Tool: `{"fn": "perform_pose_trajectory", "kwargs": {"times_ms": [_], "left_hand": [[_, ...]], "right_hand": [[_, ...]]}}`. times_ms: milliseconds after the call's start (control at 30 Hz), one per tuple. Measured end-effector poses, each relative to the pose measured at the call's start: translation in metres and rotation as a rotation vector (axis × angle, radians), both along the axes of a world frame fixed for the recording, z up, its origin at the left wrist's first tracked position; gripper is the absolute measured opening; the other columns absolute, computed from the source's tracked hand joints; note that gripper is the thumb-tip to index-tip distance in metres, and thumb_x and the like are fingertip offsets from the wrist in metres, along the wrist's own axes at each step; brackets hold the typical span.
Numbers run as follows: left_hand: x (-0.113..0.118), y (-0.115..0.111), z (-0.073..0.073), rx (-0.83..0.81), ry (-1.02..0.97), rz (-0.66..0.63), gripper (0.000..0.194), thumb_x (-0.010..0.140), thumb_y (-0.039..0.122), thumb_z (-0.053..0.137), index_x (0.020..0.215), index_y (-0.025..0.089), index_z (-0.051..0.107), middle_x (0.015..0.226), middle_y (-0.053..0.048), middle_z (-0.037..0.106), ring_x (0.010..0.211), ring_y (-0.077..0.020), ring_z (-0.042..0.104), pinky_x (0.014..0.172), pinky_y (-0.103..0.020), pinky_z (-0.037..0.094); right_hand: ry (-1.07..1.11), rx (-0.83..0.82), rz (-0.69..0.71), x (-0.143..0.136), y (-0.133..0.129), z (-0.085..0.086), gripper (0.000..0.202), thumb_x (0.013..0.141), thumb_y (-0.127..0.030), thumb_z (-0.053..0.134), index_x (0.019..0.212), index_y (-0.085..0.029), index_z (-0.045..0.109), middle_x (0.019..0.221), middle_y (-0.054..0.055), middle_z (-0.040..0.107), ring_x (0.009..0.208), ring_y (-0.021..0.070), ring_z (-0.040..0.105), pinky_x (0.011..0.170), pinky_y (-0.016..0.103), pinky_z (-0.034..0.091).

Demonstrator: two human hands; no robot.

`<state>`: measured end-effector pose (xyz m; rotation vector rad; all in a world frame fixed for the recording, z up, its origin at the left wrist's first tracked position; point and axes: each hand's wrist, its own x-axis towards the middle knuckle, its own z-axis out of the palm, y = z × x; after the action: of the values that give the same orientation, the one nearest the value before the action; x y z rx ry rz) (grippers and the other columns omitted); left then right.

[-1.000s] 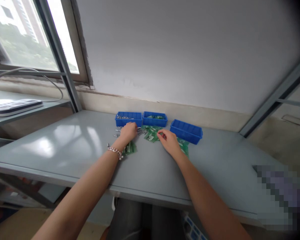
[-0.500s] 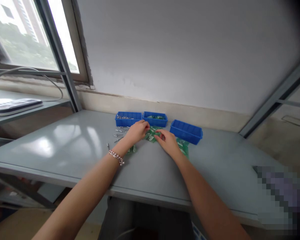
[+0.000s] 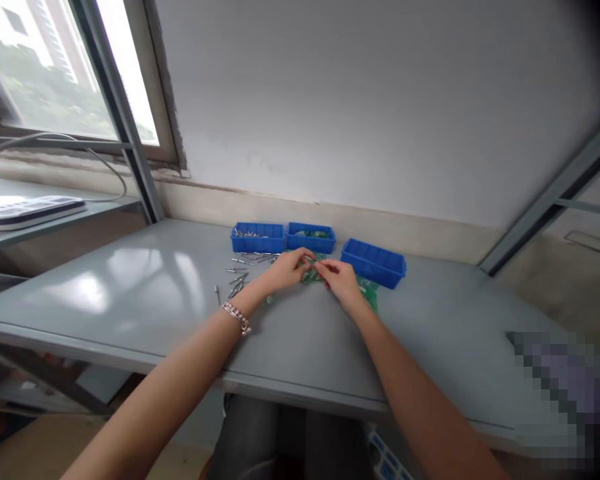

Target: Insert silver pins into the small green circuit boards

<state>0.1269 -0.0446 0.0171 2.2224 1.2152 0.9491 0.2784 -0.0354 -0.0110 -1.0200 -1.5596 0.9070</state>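
My left hand (image 3: 291, 269) and my right hand (image 3: 341, 281) nearly meet over the table, fingers pinched at a small green-printed plastic bag (image 3: 310, 275). The fingers partly cover the bag, and anything smaller between them is too small to make out. Left of my left hand lie several thin metal pieces that look like pop rivets (image 3: 237, 270). Another green plastic bag (image 3: 369, 291) lies beside my right hand, partly hidden by it. A bit of green and clear plastic (image 3: 269, 300) shows under my left wrist.
Along the back stand a blue bin of small metal pieces (image 3: 258, 239), a blue bin with green bags (image 3: 311, 238) and a third blue bin (image 3: 373, 262). A white device (image 3: 30, 212) rests on the left shelf. The grey table (image 3: 300, 347) ends close to my lap.
My left hand has moved right and slightly down, closer to my right hand. More rivets show behind it. The green bag is now more covered by my fingers.
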Motion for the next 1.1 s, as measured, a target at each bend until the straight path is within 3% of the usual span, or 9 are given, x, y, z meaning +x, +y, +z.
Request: {"fn": "perform_pose_trajectory", "kwargs": {"times_ms": [167, 267, 400, 600, 867, 1100], "left_hand": [[0.005, -0.003, 0.0, -0.249, -0.203, -0.139, 0.025, 0.076, 0.011, 0.042, 0.101, 0.011, 0.045, 0.073, -0.003, 0.057, 0.06, -0.0089, 0.053, 0.059, -0.021, 0.042], [0.006, -0.004, 0.0, -0.309, -0.257, -0.172, 0.025, 0.076, 0.015, 0.046, 0.101, 0.01, 0.044, 0.072, -0.003, 0.056, 0.059, -0.0082, 0.052, 0.057, -0.02, 0.042], [0.005, 0.0, -0.003, -0.255, -0.242, -0.123, 0.029, 0.071, 0.018, 0.055, 0.098, 0.01, 0.047, 0.068, -0.002, 0.056, 0.059, -0.0093, 0.052, 0.055, -0.02, 0.041], [0.002, 0.008, -0.006, -0.185, -0.184, -0.031, 0.019, 0.071, 0.016, 0.053, 0.089, 0.011, 0.052, 0.069, -0.002, 0.059, 0.054, -0.0083, 0.052, 0.051, -0.019, 0.04], [0.001, 0.008, -0.002, -0.016, -0.13, 0.032, 0.021, 0.071, 0.022, 0.055, 0.089, 0.011, 0.057, 0.075, -0.004, 0.06, 0.056, -0.0066, 0.047, 0.053, -0.018, 0.038], [0.0, 0.005, 0.0, 0.027, -0.119, 0.083, 0.019, 0.072, 0.025, 0.054, 0.085, 0.012, 0.061, 0.075, -0.004, 0.061, 0.059, -0.0082, 0.048, 0.057, -0.02, 0.038]], "right_hand": [[0.104, -0.106, 0.046, 0.002, -0.003, 0.001, 0.029, 0.065, -0.041, 0.059, 0.074, -0.013, 0.061, 0.057, 0.002, 0.055, 0.04, 0.0079, 0.037, 0.036, 0.02, 0.026], [0.115, -0.119, 0.058, 0.002, -0.004, 0.002, 0.031, 0.065, -0.043, 0.059, 0.073, -0.013, 0.061, 0.057, 0.002, 0.054, 0.041, 0.008, 0.038, 0.036, 0.019, 0.026], [0.102, -0.106, 0.028, 0.001, -0.004, 0.002, 0.029, 0.063, -0.043, 0.059, 0.07, -0.014, 0.06, 0.052, -0.001, 0.049, 0.038, 0.0073, 0.035, 0.036, 0.02, 0.025], [0.034, -0.001, 0.019, 0.0, -0.001, 0.001, 0.026, 0.065, -0.04, 0.06, 0.071, -0.014, 0.061, 0.053, 0.0, 0.051, 0.042, 0.0083, 0.038, 0.038, 0.02, 0.026], [0.031, 0.066, 0.011, 0.002, -0.002, 0.002, 0.027, 0.066, -0.039, 0.06, 0.073, -0.014, 0.061, 0.055, 0.001, 0.052, 0.049, 0.0112, 0.045, 0.043, 0.021, 0.031], [-0.004, 0.106, 0.001, 0.001, -0.002, 0.004, 0.026, 0.066, -0.039, 0.059, 0.073, -0.015, 0.061, 0.063, 0.003, 0.057, 0.056, 0.0135, 0.05, 0.05, 0.023, 0.038]]}}
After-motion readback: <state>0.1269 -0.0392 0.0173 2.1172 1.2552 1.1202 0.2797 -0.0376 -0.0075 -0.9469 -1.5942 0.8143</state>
